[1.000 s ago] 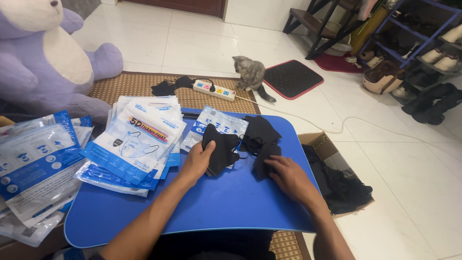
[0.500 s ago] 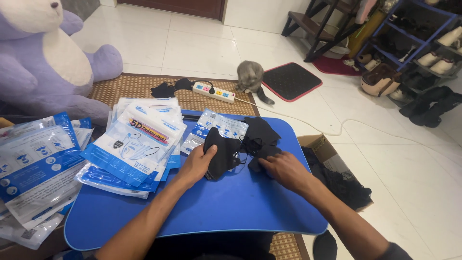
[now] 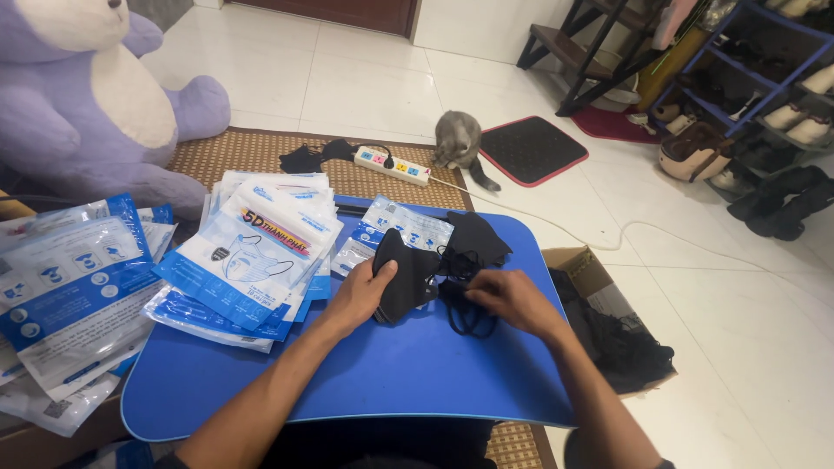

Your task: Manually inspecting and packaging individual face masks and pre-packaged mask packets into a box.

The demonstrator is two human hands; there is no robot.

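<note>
A small stack of black face masks lies flat near the middle of the blue bench, toward its far edge. Just beside it, on the right, another black mask lies crumpled, its thin ear loops tangled. A further black mask rests flat at the far edge.
</note>
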